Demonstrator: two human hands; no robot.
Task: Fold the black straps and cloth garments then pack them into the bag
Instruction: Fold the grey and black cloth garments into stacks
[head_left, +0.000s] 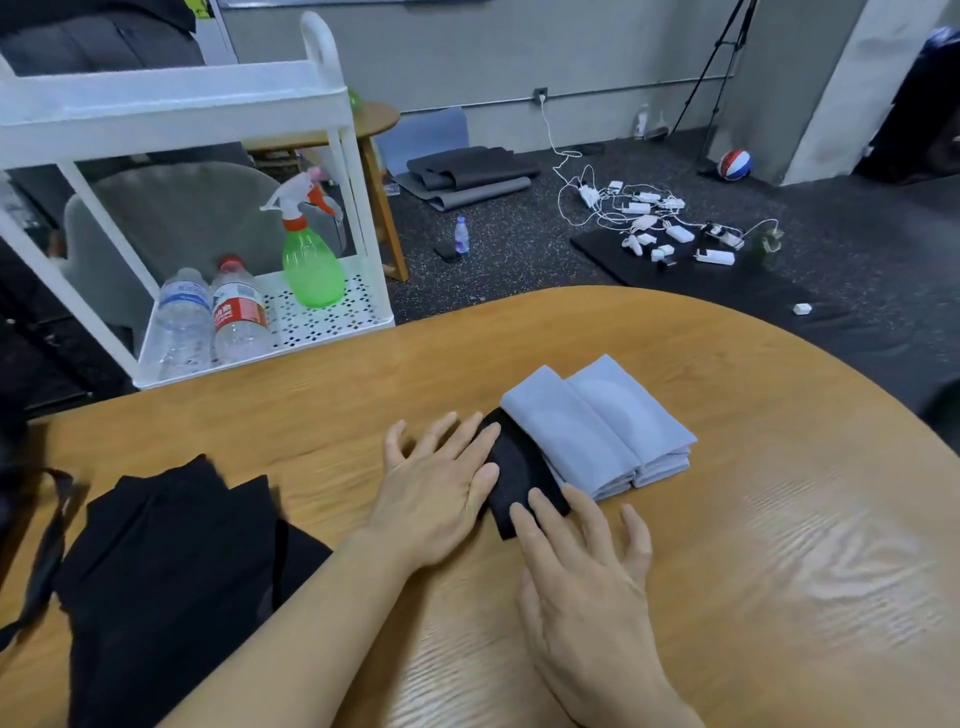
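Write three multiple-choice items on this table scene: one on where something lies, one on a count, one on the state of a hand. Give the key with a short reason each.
1. Where does the small folded black piece lie?
A. On the cart shelf
B. On the table, against the folded light blue cloth
C. On the floor

2. How many clear water bottles stand on the cart's lower shelf?
A. Two
B. Four
C. None

3. How is the left hand?
A. Clenched in a fist
B. Flat, fingers straight, pressing the black piece
C. Lifted, holding a bottle

Key: B, it touches the blue stack's left side; A, two stand beside the green spray bottle; B, its fingers lie spread over the piece.
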